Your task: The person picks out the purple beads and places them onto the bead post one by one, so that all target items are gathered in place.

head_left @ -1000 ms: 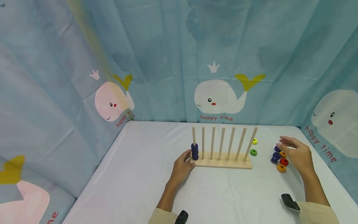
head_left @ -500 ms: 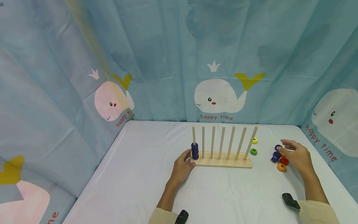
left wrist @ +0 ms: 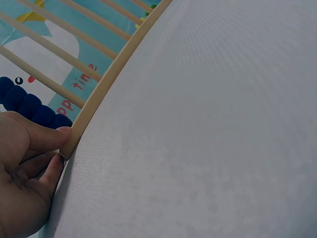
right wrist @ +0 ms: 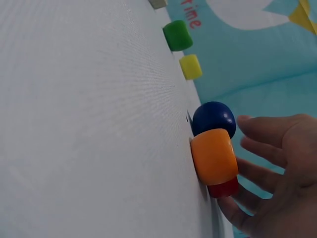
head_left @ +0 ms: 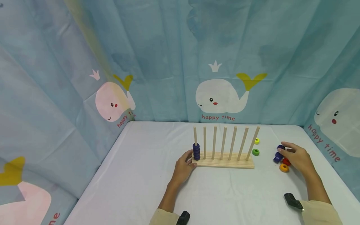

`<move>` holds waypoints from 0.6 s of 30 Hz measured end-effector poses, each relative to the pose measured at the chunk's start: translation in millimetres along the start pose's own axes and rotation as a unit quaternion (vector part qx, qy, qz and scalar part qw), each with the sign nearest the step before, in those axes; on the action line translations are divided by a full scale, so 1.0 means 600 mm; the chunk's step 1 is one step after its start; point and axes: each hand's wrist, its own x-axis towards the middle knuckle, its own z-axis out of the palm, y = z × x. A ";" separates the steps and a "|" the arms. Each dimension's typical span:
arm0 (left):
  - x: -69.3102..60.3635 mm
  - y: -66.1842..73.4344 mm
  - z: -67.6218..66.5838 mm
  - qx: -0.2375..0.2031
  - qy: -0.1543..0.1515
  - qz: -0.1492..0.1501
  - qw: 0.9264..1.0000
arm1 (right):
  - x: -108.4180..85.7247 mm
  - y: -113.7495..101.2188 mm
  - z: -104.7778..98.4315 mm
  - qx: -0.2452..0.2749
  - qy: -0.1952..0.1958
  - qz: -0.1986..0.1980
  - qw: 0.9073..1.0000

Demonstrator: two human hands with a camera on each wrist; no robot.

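Note:
A wooden peg rack (head_left: 225,163) with several upright pegs stands mid-table. Dark blue beads (head_left: 196,152) are stacked on its leftmost peg. My left hand (head_left: 182,168) grips the rack's left end; in the left wrist view the thumb lies on the front edge and fingers are under the corner. At the right, my right hand (head_left: 299,159) has thumb and index finger at either side of a blue bead (head_left: 280,147), pinching it. More blue beads (head_left: 277,158), a red bead (head_left: 286,162) and an orange bead (head_left: 284,168) lie beside that hand. In the right wrist view an orange bead (right wrist: 214,157) hides some fingertips.
A green bead (head_left: 255,152) and a yellow bead (head_left: 257,141) lie just right of the rack. A white cloth covers the table (head_left: 225,193). A blue whale-print curtain (head_left: 163,93) rises along the back and sides.
My right hand has come down, and its thumb and index finger have closed in around the far blue bead, which has shifted slightly. The left hand and the rack hold still.

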 end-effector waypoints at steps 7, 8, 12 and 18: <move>-0.001 0.001 0.000 0.001 -0.001 0.000 1.000 | 0.005 0.005 0.003 -0.009 -0.009 -0.002 1.000; -0.001 0.001 0.000 0.003 -0.001 0.000 1.000 | 0.005 0.006 0.004 -0.010 -0.008 -0.004 1.000; -0.001 0.002 0.000 0.007 0.000 0.000 1.000 | 0.006 0.008 0.007 -0.010 -0.006 -0.011 1.000; -0.001 0.002 -0.001 0.002 -0.002 0.002 1.000 | 0.007 0.010 0.011 -0.008 -0.015 -0.022 1.000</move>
